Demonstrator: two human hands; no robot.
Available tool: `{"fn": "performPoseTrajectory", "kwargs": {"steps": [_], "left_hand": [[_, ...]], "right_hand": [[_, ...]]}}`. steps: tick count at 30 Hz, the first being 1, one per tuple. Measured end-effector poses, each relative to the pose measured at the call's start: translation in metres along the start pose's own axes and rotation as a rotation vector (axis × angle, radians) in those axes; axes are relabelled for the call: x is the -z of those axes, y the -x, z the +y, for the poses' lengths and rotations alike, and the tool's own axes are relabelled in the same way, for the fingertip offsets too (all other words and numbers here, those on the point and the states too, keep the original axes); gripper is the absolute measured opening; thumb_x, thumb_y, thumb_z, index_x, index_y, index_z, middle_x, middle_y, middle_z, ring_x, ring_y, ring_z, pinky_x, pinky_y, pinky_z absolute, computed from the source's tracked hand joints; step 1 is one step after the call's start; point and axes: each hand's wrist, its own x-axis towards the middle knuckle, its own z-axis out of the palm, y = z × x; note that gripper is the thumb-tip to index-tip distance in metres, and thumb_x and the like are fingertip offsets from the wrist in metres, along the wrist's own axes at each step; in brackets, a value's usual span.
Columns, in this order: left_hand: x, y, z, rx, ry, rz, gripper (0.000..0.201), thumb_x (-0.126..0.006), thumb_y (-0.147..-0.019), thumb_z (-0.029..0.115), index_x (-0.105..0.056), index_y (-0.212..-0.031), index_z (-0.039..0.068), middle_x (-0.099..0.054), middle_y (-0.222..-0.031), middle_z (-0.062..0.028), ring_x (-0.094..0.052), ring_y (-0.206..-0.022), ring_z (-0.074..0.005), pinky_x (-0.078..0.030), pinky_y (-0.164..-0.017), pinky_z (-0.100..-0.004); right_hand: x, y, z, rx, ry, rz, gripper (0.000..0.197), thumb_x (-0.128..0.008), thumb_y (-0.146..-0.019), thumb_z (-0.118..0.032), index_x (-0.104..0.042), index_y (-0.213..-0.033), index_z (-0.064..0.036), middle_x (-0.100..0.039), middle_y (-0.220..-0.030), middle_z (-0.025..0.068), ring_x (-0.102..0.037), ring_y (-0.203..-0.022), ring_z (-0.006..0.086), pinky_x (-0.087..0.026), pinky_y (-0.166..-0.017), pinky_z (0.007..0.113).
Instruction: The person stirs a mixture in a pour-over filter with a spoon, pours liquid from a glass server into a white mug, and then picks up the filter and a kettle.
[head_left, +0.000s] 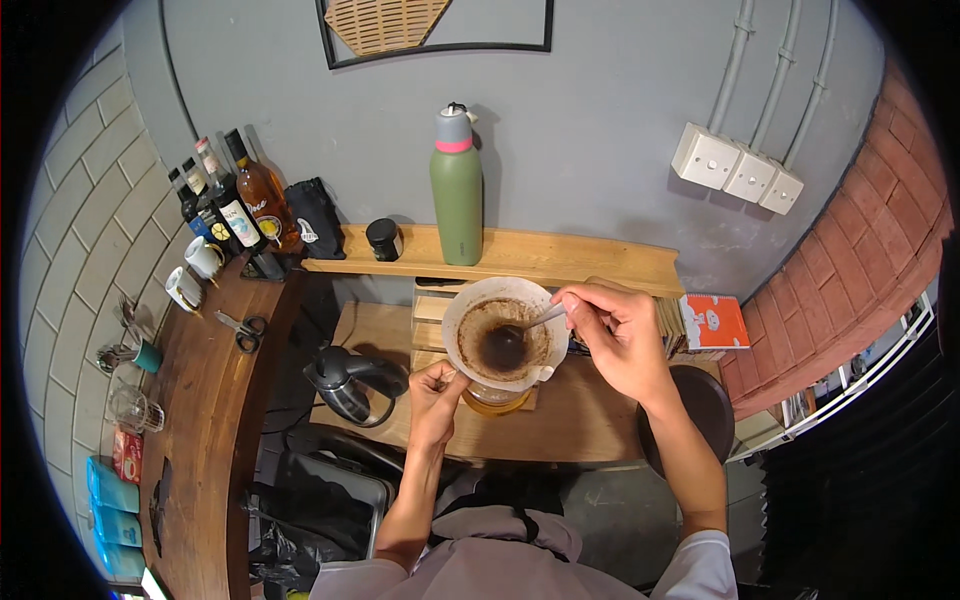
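A white cone-shaped coffee dripper (pixel 549 372) with a paper filter sits on top of a glass vessel (pixel 497 406). Dark, wet coffee grounds (pixel 503 348) pool in the filter's bottom, and brown residue coats its sides. My right hand (pixel 622 335) pinches the handle of a spoon (pixel 547 316) between thumb and fingers; the spoon's bowl dips into the coffee. At the dripper's lower left edge, my left hand (pixel 433 402) is closed on it with thumb and fingers. The vessel's lower part is largely hidden beneath the dripper.
Left of my left hand stands a black-and-steel kettle (pixel 352 384). A green bottle (pixel 458 190) and black jar (pixel 384 240) stand on the wooden ledge behind. Scissors (pixel 243 331) and bottles (pixel 262 195) are on the left counter. A round dark tray (pixel 690 425) lies under my right forearm.
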Motion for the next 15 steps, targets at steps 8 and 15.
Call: {"fn": "performPoseTrajectory", "kwargs": {"steps": [8, 15], "left_hand": [[0.003, 0.004, -0.002, -0.012, -0.017, 0.005, 0.024, -0.065, -0.083, -0.001, -0.053, -0.063, 0.004, -0.05, -0.064, 0.007, -0.038, -0.058, -0.0002, -0.028, -0.052, -0.0184], [0.006, 0.006, 0.0, -0.001, -0.02, 0.031, 0.026, -0.065, -0.083, -0.002, -0.052, -0.062, 0.005, -0.048, -0.062, 0.0079, -0.036, -0.056, 0.0002, -0.026, -0.05, -0.0188]], "right_hand": [[-0.008, 0.006, 0.003, 0.001, -0.049, -0.056, 0.01, -0.056, -0.088, 0.001, -0.064, -0.091, 0.0063, -0.062, -0.069, 0.0058, -0.049, -0.059, 0.0061, -0.037, -0.049, 0.022], [-0.009, 0.003, -0.009, 0.012, 0.003, 0.009, 0.013, -0.055, -0.091, -0.002, -0.066, -0.091, 0.0047, -0.054, -0.065, 0.0, -0.046, -0.059, 0.0032, -0.037, -0.051, 0.018]]}}
